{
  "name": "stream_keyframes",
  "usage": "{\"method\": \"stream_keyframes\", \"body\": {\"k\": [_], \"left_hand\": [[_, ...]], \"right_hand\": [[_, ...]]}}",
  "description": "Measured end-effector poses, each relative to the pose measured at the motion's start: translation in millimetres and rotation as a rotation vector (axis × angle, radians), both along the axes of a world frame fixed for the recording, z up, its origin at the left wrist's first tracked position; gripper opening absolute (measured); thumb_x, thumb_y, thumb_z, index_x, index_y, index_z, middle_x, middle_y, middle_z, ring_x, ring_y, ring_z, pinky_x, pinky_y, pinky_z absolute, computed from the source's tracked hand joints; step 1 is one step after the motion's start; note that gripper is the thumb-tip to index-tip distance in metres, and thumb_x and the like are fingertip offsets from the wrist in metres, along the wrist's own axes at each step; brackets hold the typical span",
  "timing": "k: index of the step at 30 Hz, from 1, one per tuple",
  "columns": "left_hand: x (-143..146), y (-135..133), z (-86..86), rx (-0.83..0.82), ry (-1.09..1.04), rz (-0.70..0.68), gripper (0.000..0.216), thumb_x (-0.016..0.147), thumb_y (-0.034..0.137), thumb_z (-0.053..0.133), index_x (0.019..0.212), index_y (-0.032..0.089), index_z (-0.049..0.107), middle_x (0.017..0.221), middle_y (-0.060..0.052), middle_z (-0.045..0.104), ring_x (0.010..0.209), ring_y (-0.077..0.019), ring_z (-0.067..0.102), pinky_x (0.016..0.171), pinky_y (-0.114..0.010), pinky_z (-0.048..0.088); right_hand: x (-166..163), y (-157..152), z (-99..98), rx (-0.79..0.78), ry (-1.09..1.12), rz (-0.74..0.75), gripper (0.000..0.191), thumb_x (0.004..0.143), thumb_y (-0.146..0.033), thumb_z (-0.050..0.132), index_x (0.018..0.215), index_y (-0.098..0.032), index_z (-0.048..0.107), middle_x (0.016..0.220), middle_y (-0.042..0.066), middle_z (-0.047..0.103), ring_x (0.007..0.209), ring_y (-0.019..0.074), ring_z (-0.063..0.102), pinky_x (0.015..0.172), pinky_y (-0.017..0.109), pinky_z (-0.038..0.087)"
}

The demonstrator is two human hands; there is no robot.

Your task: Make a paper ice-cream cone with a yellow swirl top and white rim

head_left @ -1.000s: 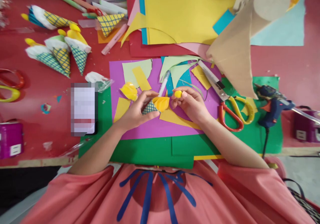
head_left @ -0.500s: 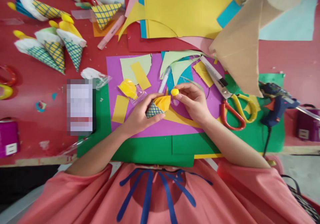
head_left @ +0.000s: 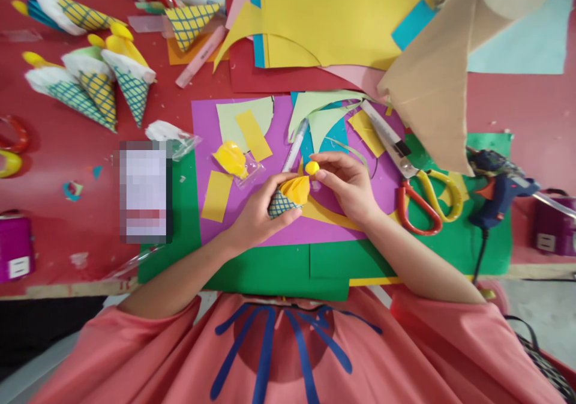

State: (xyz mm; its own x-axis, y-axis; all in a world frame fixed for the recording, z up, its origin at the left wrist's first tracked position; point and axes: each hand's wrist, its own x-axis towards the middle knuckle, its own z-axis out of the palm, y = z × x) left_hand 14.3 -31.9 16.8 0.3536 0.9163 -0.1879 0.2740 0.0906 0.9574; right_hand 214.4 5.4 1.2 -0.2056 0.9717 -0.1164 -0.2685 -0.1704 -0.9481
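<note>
Closer together now than a second ago, my two hands have brought the small yellow ball [head_left: 311, 167] right up against the yellow filling of the paper cone [head_left: 288, 196], where earlier a clear gap lay between them. Left hand [head_left: 258, 215]: its grip is closed around the blue-lattice cone, mouth tipped up and to the right, held just above the purple sheet [head_left: 274, 230]. Right hand [head_left: 348, 185]: a narrow fingertip grip pinches the ball just over the cone's upper edge; whether the two are touching I cannot quite tell. Judging by the finished cones [head_left: 101, 83] lying far left on the red table [head_left: 67, 152], each capped with a yellow tip, the ball looks about ready to be seated as the topping. The cone has also turned slightly more upright than before, and the view has shifted a little, sliding those finished cones toward the upper edge. Untouched around the work: a white pen [head_left: 294, 146] just beyond my fingers, a bag with another yellow piece [head_left: 231, 159] to the left, the scissors [head_left: 427, 203] and blue glue gun [head_left: 497, 191] well to the right.
</note>
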Motion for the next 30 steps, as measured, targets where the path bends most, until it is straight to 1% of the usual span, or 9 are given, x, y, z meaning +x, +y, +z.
{"method": "stream_keyframes", "body": {"k": [6,12,17,21,27,30], "left_hand": [[-1.1,-0.4,-1.9,0.002,-0.001,-0.013,0.054,0.085,0.046,0.068,0.131,0.026,0.048,0.129,-0.008,0.064,0.121,-0.0278,0.063,0.099,-0.042,0.055],[-0.7,0.1,-0.6,0.001,0.009,-0.009,0.054,0.086,0.046,0.067,0.132,0.025,0.048,0.13,-0.008,0.063,0.123,-0.0284,0.062,0.1,-0.043,0.055],[-0.2,0.4,-1.1,0.01,0.016,-0.01,0.054,0.085,0.047,0.067,0.131,0.026,0.048,0.128,-0.008,0.064,0.123,-0.0286,0.062,0.099,-0.043,0.055],[0.2,0.1,-0.7,0.014,0.021,-0.007,0.054,0.086,0.048,0.066,0.131,0.026,0.048,0.127,-0.008,0.064,0.122,-0.0283,0.063,0.098,-0.043,0.056],[0.9,0.2,1.3,0.016,0.01,-0.004,0.053,0.086,0.048,0.066,0.13,0.025,0.049,0.13,-0.008,0.063,0.124,-0.0279,0.062,0.1,-0.042,0.054],[1.0,0.2,1.7,0.014,0.013,-0.001,0.053,0.086,0.048,0.066,0.131,0.026,0.049,0.129,-0.008,0.064,0.123,-0.0275,0.062,0.099,-0.042,0.055]], "right_hand": [[0.1,-0.7,3.0,-0.004,-0.016,0.013,0.019,0.081,-0.032,0.079,0.098,-0.025,0.075,0.095,-0.001,0.074,0.079,0.0099,0.067,0.069,0.024,0.056],[-0.6,-0.9,4.4,-0.002,0.004,0.015,0.017,0.081,-0.029,0.079,0.097,-0.025,0.075,0.091,-0.001,0.074,0.074,0.0089,0.066,0.067,0.023,0.055],[-0.8,-0.8,3.7,0.006,-0.018,0.015,0.019,0.08,-0.032,0.08,0.096,-0.024,0.075,0.091,-0.001,0.074,0.077,0.0103,0.067,0.067,0.024,0.056],[-0.7,-1.1,3.0,0.02,-0.016,0.03,0.017,0.081,-0.032,0.079,0.096,-0.024,0.074,0.09,0.0,0.074,0.08,0.0112,0.068,0.069,0.025,0.056],[-0.6,-1.9,3.3,0.051,0.014,0.048,0.013,0.083,-0.026,0.077,0.096,-0.025,0.075,0.092,-0.001,0.073,0.078,0.0094,0.067,0.067,0.022,0.055],[-0.7,-2.2,3.5,0.068,-0.002,0.05,0.013,0.083,-0.027,0.077,0.096,-0.025,0.075,0.092,-0.001,0.073,0.076,0.0094,0.066,0.065,0.022,0.055]]}}
